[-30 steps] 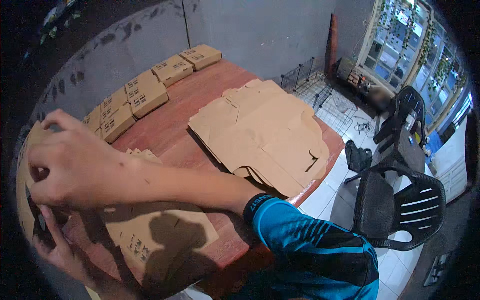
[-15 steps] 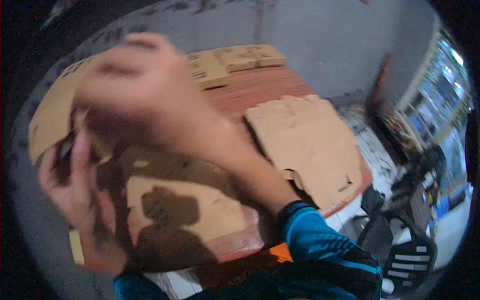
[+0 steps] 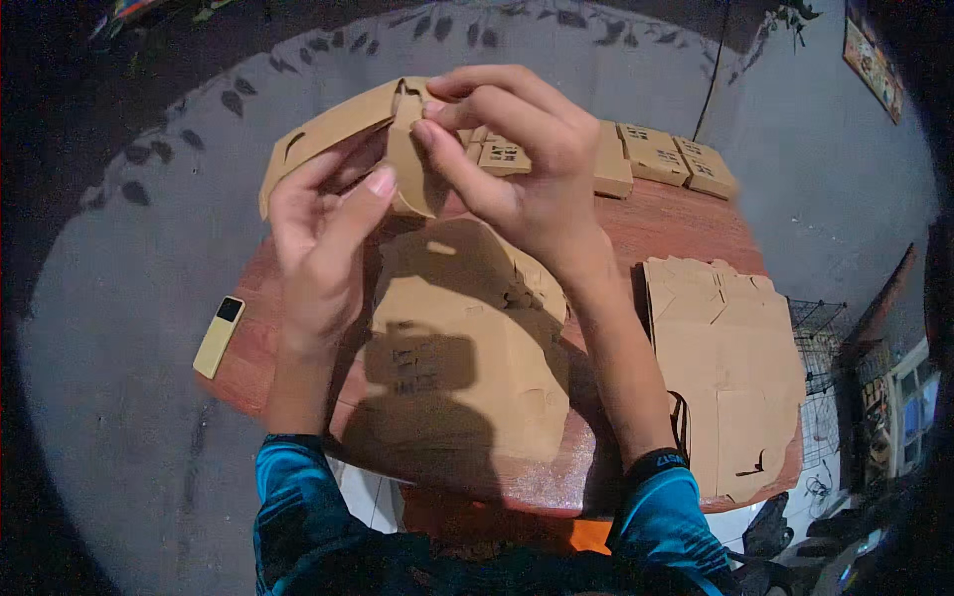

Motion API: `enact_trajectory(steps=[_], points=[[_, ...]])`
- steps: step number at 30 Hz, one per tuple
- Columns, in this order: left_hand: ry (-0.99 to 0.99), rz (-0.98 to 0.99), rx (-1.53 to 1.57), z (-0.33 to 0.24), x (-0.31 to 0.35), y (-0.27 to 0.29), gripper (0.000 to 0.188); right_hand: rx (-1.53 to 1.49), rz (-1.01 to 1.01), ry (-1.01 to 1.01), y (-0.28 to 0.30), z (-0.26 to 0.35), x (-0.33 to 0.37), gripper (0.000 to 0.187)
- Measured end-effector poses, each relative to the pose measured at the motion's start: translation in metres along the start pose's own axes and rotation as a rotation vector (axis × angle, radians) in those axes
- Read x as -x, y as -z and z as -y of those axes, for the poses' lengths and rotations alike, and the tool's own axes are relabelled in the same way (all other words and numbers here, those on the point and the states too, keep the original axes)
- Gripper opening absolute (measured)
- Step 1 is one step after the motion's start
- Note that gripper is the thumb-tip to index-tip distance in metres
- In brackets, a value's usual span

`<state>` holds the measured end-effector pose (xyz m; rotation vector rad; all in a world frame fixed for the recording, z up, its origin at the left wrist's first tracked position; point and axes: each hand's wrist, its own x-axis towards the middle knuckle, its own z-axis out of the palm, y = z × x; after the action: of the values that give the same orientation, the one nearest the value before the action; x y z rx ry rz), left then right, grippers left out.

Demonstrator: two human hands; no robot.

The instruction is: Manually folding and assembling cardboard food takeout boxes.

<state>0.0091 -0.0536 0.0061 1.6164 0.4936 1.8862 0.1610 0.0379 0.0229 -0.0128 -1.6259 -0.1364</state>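
Between my two hands, raised above the table, is a partly folded brown cardboard box (image 3: 343, 124) with cut slots and bent flaps. My left hand (image 3: 323, 233) is closed on its lower side, the thumb pressing a flap and the other fingers partly hidden behind it. At the box's upper right corner my right hand (image 3: 532, 164) pinches the edge by a slot with thumb and fingertips. Below them an unfolded cardboard box blank (image 3: 517, 397) lies flat on the table, under the shadow of my head and arms.
A pile of flat cardboard blanks (image 3: 730, 368) lies at the right of the red-brown wooden table (image 3: 686, 223). Several folded boxes (image 3: 651, 154) with dark print stand along the far edge. A yellow phone (image 3: 219, 338) rests at the left edge. A grey wall rises behind.
My view has swung left, so the table sits further right in the picture. My hands have come up together, and both now grip the box at its corner flap.
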Motion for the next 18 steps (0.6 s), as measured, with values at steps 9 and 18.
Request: enact_trajectory(steps=[9,18], points=[[-0.052,-0.18,-0.064,-0.002,0.003,0.01,0.031,0.06,0.136,0.107,0.013,0.006,-0.004,0.015],[-0.13,-0.064,-0.336,0.016,0.005,0.001,0.033,0.027,0.422,-0.042,0.046,0.012,-0.007,0.02]])
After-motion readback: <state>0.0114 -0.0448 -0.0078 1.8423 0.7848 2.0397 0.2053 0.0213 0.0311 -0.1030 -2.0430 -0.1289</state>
